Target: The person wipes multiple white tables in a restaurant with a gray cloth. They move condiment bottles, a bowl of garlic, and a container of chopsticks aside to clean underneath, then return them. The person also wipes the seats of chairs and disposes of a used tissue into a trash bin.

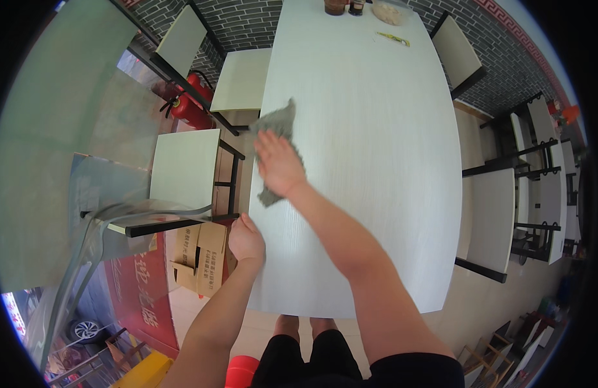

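Note:
A grey-green cloth (282, 119) lies on the white wood-grain table (366, 160), close to its left edge. My right hand (279, 164) rests flat on the cloth and presses it to the tabletop, fingers pointing away from me; part of the cloth is hidden beneath the palm. At the same left edge, nearer to me, is my left hand (247, 237), loosely curled beside the table side, its fingertips partly turned from view; I cannot tell whether it grips the edge.
Dark jars (335, 7), a bag of pale food (387, 13) and a yellow-green packet (394, 39) stand or lie at the far end. Chairs (185, 167) line both sides. Fire extinguishers (189, 111), a cardboard box (209, 264) and a red bucket (242, 371) are on the left.

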A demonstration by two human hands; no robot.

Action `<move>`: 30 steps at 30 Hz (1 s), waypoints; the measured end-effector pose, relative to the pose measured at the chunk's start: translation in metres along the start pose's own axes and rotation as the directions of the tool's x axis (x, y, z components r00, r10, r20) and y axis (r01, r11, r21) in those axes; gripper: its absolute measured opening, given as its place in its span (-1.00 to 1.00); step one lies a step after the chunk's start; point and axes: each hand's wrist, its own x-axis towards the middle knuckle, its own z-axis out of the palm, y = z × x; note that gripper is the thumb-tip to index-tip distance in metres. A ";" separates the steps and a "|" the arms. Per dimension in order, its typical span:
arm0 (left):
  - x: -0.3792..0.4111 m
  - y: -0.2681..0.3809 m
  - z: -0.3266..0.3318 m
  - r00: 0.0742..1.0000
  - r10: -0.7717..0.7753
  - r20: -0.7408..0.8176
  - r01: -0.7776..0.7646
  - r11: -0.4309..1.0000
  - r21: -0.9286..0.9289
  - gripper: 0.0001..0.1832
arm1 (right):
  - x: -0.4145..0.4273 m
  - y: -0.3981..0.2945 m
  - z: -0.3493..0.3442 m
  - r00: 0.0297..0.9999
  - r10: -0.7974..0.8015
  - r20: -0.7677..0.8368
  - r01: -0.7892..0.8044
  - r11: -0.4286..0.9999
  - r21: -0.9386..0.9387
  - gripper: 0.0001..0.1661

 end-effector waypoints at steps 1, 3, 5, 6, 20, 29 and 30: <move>-0.001 0.000 0.001 1.000 0.010 0.003 -0.010 1.000 -0.017 -0.50 | -0.014 -0.012 -0.001 1.000 -0.022 0.005 0.022 1.000 0.019 -0.39; 0.003 -0.002 -0.002 1.000 0.005 0.000 -0.005 1.000 -0.029 -0.51 | -0.047 -0.028 -0.013 0.997 -0.075 0.015 0.072 0.986 0.147 -0.40; 0.001 -0.003 -0.001 1.000 -0.022 0.009 0.022 0.999 -0.027 -0.50 | -0.094 -0.028 -0.041 0.995 -0.061 0.083 0.042 0.977 0.209 -0.39; 0.001 -0.009 0.001 1.000 -0.012 0.009 0.013 1.000 -0.028 -0.51 | -0.118 -0.025 -0.057 0.992 -0.029 0.125 -0.002 0.972 0.235 -0.39; -0.005 0.009 -0.007 0.983 -0.067 0.172 0.066 0.998 0.011 -0.56 | -0.148 0.356 -0.138 0.641 0.541 -0.543 -0.767 0.444 -0.463 -0.40; -0.003 0.001 -0.011 0.974 -0.103 0.203 0.103 0.995 0.009 -0.60 | 0.108 0.265 -0.048 0.913 0.287 -0.291 -0.362 0.898 -0.251 -0.42; -0.003 0.001 -0.010 0.976 -0.094 0.197 0.096 0.995 0.000 -0.60 | 0.116 0.249 -0.042 0.932 0.255 -0.258 -0.318 0.918 -0.239 -0.42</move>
